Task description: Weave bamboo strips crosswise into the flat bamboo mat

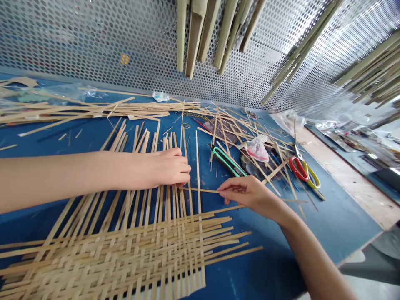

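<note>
A woven mat of pale bamboo strips [131, 254] fills the lower left, its upright strips fanning away from me. My left hand [175, 168] lies over those upright strips with its fingers curled down around some of them; the fingertips are partly hidden. To its right, my right hand [242, 191] pinches a thin bamboo strip [201, 190]. That strip runs crosswise from the right fingers to beneath my left hand, a little beyond the woven part. Just beyond my right hand lies a black and green utility knife [229, 161].
Scissors [303, 171] with red and yellow handles lie at the right among loose strips and a crumpled plastic bag [256, 148]. More bamboo strips [93, 110] are piled along the back. A perforated metal panel [93, 41] stands behind the blue table [340, 208], with bamboo slats before it.
</note>
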The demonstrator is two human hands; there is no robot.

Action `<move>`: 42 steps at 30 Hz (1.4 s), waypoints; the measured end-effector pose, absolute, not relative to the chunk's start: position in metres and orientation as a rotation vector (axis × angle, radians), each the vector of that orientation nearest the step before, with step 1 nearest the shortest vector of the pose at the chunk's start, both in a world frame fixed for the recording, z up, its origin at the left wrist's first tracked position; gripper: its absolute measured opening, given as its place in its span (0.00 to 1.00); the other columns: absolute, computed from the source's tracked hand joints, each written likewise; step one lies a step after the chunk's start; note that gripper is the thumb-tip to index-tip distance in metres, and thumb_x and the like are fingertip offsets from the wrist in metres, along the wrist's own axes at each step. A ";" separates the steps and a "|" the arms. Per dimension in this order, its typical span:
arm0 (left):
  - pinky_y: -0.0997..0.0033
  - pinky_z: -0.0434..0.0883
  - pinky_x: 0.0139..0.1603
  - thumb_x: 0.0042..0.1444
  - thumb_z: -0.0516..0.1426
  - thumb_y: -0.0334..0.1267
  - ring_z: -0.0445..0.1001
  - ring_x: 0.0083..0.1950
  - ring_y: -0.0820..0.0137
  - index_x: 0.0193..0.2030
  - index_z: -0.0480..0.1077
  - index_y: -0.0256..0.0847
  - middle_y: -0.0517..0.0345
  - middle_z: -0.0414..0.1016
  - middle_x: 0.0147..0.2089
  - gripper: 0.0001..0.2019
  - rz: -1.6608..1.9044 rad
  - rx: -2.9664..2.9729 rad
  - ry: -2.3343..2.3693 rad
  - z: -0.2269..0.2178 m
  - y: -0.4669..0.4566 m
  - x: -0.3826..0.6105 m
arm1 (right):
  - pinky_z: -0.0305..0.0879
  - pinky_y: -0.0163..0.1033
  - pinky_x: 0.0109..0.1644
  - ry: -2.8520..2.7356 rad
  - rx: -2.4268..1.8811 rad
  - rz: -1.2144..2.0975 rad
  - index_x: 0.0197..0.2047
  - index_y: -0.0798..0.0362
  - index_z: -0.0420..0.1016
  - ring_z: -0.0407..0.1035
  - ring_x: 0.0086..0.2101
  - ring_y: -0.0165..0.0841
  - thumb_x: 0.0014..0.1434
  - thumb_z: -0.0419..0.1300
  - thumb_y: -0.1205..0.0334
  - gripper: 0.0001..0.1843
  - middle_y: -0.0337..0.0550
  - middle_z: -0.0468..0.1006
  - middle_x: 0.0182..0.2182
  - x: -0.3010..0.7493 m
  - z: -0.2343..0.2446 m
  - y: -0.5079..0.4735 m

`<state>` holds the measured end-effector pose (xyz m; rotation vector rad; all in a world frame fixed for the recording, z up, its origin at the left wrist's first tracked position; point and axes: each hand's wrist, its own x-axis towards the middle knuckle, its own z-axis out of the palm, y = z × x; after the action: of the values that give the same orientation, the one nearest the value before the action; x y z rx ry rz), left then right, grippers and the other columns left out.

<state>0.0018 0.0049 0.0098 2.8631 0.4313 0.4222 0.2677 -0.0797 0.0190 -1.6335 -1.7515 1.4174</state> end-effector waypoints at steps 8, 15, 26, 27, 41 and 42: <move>0.62 0.56 0.47 0.50 0.45 0.18 0.65 0.37 0.65 0.34 0.64 0.43 0.59 0.70 0.32 0.16 0.175 3.130 0.170 0.013 0.009 -0.001 | 0.62 0.31 0.27 -1.751 -1.640 1.433 0.37 0.54 0.81 0.72 0.27 0.30 0.56 0.63 0.57 0.10 0.39 0.78 0.24 0.266 0.018 -0.080; 0.61 0.57 0.51 0.56 0.42 0.18 0.68 0.40 0.67 0.37 0.66 0.43 0.60 0.73 0.34 0.18 0.087 3.085 0.285 0.018 0.003 -0.007 | 0.63 0.32 0.25 -1.709 -1.626 1.429 0.36 0.54 0.82 0.72 0.26 0.30 0.54 0.65 0.57 0.10 0.40 0.77 0.23 0.262 0.017 -0.079; 0.62 0.59 0.53 0.50 0.43 0.17 0.70 0.39 0.67 0.41 0.67 0.43 0.61 0.73 0.34 0.21 0.195 3.059 0.332 0.013 0.007 -0.006 | 0.62 0.32 0.26 -1.720 -1.602 1.443 0.34 0.54 0.82 0.70 0.25 0.29 0.53 0.65 0.58 0.09 0.39 0.77 0.24 0.263 0.013 -0.078; 0.62 0.59 0.52 0.51 0.43 0.17 0.70 0.39 0.66 0.41 0.67 0.43 0.60 0.73 0.34 0.21 0.202 3.063 0.323 0.013 0.006 -0.005 | 0.63 0.32 0.26 -1.706 -1.593 1.457 0.34 0.54 0.81 0.70 0.25 0.29 0.53 0.64 0.58 0.08 0.38 0.76 0.24 0.261 0.014 -0.077; 0.62 0.62 0.49 0.51 0.45 0.24 0.70 0.33 0.70 0.34 0.64 0.47 0.66 0.72 0.30 0.13 0.396 3.021 0.168 -0.001 0.019 -0.013 | 0.66 0.37 0.33 -1.792 -1.550 1.413 0.36 0.55 0.79 0.71 0.29 0.32 0.55 0.62 0.57 0.10 0.41 0.78 0.26 0.245 0.012 -0.073; 0.62 0.62 0.48 0.52 0.45 0.25 0.70 0.33 0.70 0.31 0.64 0.48 0.66 0.72 0.28 0.13 0.403 3.021 0.132 -0.001 0.020 -0.013 | 0.66 0.36 0.33 -1.805 -1.556 1.398 0.36 0.55 0.78 0.71 0.29 0.32 0.56 0.62 0.57 0.11 0.41 0.78 0.26 0.244 0.013 -0.074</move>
<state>-0.0132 0.0203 -0.0008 3.0205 0.1319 0.4031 0.2445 -0.0740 0.0131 -1.5564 -1.8048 1.3976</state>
